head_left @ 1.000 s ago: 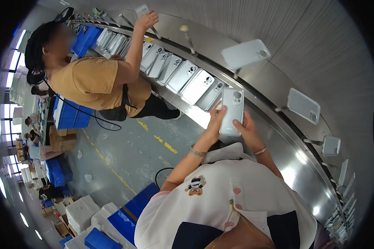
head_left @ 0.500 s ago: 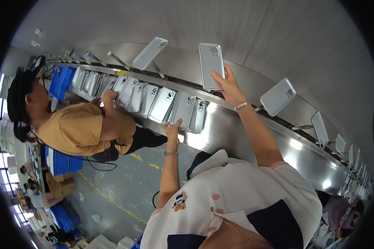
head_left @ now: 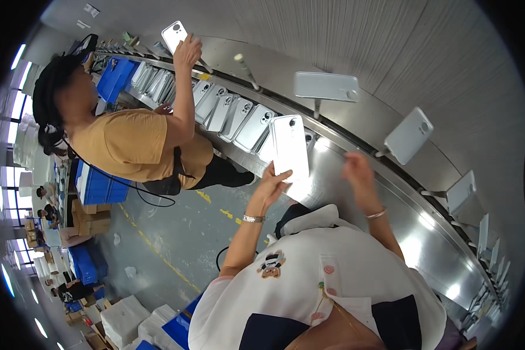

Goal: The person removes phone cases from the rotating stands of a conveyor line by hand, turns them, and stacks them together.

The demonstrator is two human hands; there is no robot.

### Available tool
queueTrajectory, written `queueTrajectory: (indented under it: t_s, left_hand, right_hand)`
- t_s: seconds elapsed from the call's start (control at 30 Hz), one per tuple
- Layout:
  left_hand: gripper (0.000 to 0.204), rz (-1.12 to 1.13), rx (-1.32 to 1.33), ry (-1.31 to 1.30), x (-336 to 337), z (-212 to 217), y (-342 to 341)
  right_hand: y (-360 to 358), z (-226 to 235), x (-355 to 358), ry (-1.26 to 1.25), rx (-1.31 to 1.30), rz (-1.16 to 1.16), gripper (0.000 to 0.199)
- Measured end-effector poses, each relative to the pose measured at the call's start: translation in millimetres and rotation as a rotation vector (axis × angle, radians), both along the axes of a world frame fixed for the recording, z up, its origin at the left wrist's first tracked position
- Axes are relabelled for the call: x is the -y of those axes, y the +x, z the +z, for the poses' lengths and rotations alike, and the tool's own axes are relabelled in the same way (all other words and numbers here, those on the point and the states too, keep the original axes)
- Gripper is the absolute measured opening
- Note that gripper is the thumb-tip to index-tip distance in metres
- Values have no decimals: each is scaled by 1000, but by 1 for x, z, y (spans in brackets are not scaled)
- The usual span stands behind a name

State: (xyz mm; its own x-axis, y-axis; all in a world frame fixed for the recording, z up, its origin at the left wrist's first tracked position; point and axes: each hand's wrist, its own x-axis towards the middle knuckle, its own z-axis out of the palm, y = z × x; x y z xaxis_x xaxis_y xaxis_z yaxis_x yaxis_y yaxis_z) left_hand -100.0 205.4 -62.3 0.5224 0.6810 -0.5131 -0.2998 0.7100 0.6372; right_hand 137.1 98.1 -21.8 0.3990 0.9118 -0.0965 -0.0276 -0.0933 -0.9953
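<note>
My left hand [head_left: 269, 185] grips the lower edge of a white phone [head_left: 289, 146], back side up with its camera at the top, held just above the steel bench [head_left: 356, 216]. My right hand [head_left: 359, 174] hovers to the right of it, blurred, fingers apart and holding nothing. A row of similar white phones [head_left: 233, 114] leans along the bench to the left of the held one. Above, a white phone on a stalk holder [head_left: 326, 86] sits flat, and another mounted phone [head_left: 408, 135] stands further right.
A co-worker in a yellow shirt [head_left: 128, 146] stands at the left, one hand [head_left: 186, 51] on a mounted phone [head_left: 175, 34]. More holders [head_left: 462, 191] follow the curved line to the right. Blue crates [head_left: 99, 186] and white boxes [head_left: 125, 318] stand on the grey floor.
My right hand left the phone on the raised holder and dropped to the bench. My left hand took a phone from the row and lifted it. The co-worker's hand rose to a mounted phone.
</note>
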Motion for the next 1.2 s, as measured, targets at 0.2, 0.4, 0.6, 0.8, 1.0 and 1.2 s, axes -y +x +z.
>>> queueTrajectory:
  t_s: [0.2, 0.4, 0.6, 0.8, 1.0, 1.2]
  left_hand:
    - [80, -89, 270, -115, 63, 39, 28]
    - [67, -122, 414, -225, 57, 15, 36]
    - [57, -89, 353, -91, 41, 3, 40]
    - [33, -43, 598, -395, 111, -18, 7]
    - [59, -71, 552, -242, 136, 47, 49]
    - [86, -68, 423, -98, 154, 57, 74]
  right_hand:
    - [-36, 50, -10, 122, 358, 123, 30]
    - [-8, 28, -9, -76, -63, 114, 26]
    - [49, 12, -70, 67, -366, 38, 31]
    - [58, 71, -52, 55, -223, -136, 48]
    - [174, -53, 60, 160, -315, -11, 31]
    - [19, 28, 92, -120, 37, 238, 38]
